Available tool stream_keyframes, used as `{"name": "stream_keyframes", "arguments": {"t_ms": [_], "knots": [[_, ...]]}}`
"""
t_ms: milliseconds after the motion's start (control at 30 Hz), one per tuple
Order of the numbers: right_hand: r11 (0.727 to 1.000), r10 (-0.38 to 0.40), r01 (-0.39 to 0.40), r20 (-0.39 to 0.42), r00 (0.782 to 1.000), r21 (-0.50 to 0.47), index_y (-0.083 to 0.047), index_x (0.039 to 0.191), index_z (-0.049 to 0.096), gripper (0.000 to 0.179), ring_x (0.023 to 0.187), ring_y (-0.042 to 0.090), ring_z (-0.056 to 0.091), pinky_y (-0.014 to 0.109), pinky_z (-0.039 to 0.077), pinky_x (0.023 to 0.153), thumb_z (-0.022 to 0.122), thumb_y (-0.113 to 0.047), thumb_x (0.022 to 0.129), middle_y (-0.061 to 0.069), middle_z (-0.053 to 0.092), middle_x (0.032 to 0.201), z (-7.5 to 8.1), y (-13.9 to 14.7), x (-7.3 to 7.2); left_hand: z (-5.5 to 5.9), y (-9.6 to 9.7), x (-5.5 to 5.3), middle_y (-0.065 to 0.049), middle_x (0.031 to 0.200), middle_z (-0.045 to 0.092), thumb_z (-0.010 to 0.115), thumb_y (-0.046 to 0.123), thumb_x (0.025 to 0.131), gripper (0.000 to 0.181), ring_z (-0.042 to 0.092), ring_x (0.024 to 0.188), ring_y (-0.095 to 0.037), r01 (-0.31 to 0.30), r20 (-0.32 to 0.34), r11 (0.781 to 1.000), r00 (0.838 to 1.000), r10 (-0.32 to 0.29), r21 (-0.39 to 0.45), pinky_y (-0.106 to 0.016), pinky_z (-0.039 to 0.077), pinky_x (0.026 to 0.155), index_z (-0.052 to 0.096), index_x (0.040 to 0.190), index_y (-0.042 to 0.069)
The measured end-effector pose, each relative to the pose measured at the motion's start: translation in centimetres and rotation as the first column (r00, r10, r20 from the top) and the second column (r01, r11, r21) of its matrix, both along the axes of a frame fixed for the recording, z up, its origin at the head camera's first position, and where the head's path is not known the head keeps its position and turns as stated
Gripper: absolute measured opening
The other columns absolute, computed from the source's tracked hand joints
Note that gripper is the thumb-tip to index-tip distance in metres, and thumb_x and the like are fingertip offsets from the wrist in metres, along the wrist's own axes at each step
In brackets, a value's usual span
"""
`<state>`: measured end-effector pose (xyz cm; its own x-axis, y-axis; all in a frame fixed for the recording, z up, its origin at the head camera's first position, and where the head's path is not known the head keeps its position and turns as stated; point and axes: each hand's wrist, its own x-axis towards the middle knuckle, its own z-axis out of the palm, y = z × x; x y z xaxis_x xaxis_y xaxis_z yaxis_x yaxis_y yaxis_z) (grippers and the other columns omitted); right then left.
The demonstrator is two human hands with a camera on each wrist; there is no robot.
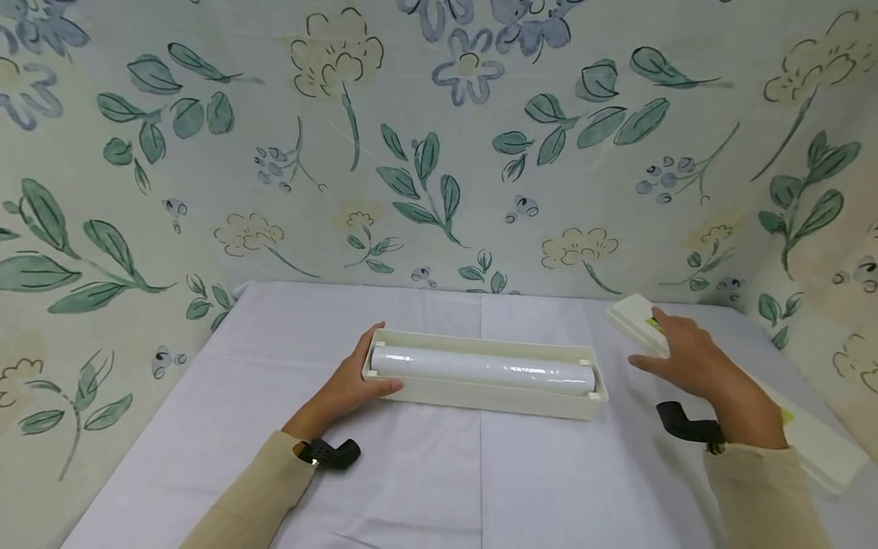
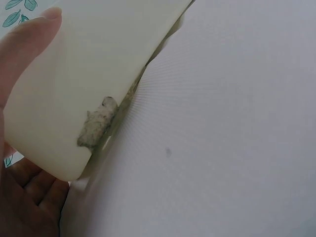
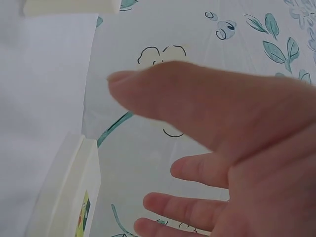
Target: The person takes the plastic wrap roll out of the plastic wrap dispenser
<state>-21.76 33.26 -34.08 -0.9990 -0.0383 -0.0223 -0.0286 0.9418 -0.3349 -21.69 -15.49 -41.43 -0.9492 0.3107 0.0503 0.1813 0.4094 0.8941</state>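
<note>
A long cream plastic box (image 1: 480, 398) lies on the table with a shiny wrapped white roll (image 1: 480, 367) inside it. My left hand (image 1: 348, 383) grips the box's left end, thumb on the near wall and fingers round the far side. In the left wrist view, the box wall (image 2: 54, 103) shows a grey crumpled patch (image 2: 98, 123) by its lower edge. To the right lies a long cream lid (image 1: 819, 438) with a green-yellow label. My right hand (image 1: 696, 362) hovers over this lid, fingers spread, and hides its middle. The right wrist view shows nothing between the fingers.
A white cloth (image 1: 411, 473) with creases covers the table. Behind and at both sides hangs a floral curtain (image 1: 439, 175), close to the table's back edge. Black wrist cameras (image 1: 336, 455) sit on both wrists.
</note>
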Motion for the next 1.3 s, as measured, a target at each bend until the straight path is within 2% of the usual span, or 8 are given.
{"name": "stream_keyframes", "arguments": {"t_ms": [200,267,433,600,833,1100,1300], "knots": [[0.999,0.038,-0.039,-0.03,0.999,-0.026,0.009,0.149,0.004,0.103,0.1,0.049,0.04,0.063,0.043,0.079,0.073,-0.032,0.084,0.044,0.021,0.138,0.2,-0.4,-0.1,-2.9,-0.6,-1.9,-0.008,0.144,0.04,0.079,0.028,0.08,0.103,0.048,0.119,-0.029,-0.01,-0.012,1.0,1.0,0.01,0.015,-0.051,0.041,0.099,0.008,0.155,0.029],[0.998,0.053,-0.054,-0.033,0.998,-0.037,0.009,0.15,0.003,0.103,0.102,0.049,0.039,0.064,0.042,0.081,0.073,-0.031,0.084,0.043,0.021,0.139,0.2,-0.6,0.0,-3.1,-0.7,-2.0,-0.007,0.143,0.041,0.08,0.031,0.079,0.103,0.048,0.119,-0.027,-0.013,-0.017,1.0,1.0,0.013,0.013,-0.051,0.041,0.099,0.009,0.154,0.032],[0.994,0.098,-0.101,-0.059,0.993,-0.042,0.006,0.151,0.004,0.102,0.111,0.051,0.035,0.069,0.037,0.088,0.072,-0.03,0.085,0.042,0.022,0.14,0.4,-1.0,0.0,-3.1,-0.7,-2.0,-0.003,0.141,0.043,0.081,0.038,0.076,0.104,0.049,0.118,-0.025,-0.017,-0.036,1.0,0.999,0.018,0.018,-0.051,0.04,0.1,0.011,0.153,0.036],[0.991,0.12,-0.124,-0.088,0.989,-0.039,0.004,0.152,0.009,0.097,0.115,0.052,0.036,0.07,0.036,0.09,0.073,-0.027,0.085,0.038,0.027,0.141,0.5,-1.5,0.1,-2.9,-0.7,-2.1,-0.002,0.141,0.043,0.081,0.039,0.076,0.103,0.049,0.119,-0.025,-0.019,-0.042,1.0,0.999,0.019,0.019,-0.052,0.04,0.1,0.012,0.152,0.037],[0.991,0.132,-0.134,-0.07,0.989,-0.027,0.003,0.152,0.014,0.098,0.129,0.055,0.027,0.07,0.029,0.096,0.074,-0.035,0.084,0.036,0.024,0.146,0.4,-2.4,0.5,-3.2,-0.7,-2.0,-0.005,0.142,0.042,0.081,0.035,0.077,0.103,0.048,0.12,-0.027,-0.001,-0.034,1.0,0.999,0.002,0.029,-0.053,0.039,0.1,0.012,0.153,0.035],[0.986,0.165,-0.166,-0.051,0.985,-0.015,0.001,0.151,0.023,0.089,0.133,0.053,0.026,0.068,0.029,0.099,0.073,-0.033,0.085,0.033,0.025,0.149,0.3,-3.6,0.8,-3.5,-0.9,-1.8,-0.003,0.141,0.043,0.081,0.039,0.076,0.103,0.049,0.119,-0.025,-0.006,-0.038,1.0,0.999,0.007,0.025,-0.052,0.039,0.1,0.012,0.153,0.035],[0.985,0.171,-0.172,-0.083,0.982,-0.002,0.0,0.15,0.028,0.085,0.132,0.052,0.028,0.067,0.03,0.099,0.074,-0.03,0.084,0.032,0.028,0.148,0.3,-4.0,0.9,-3.7,-1.0,-1.9,-0.004,0.141,0.043,0.081,0.039,0.077,0.102,0.049,0.119,-0.026,-0.008,-0.049,1.0,0.999,0.009,0.024,-0.053,0.039,0.1,0.013,0.153,0.035]]}}
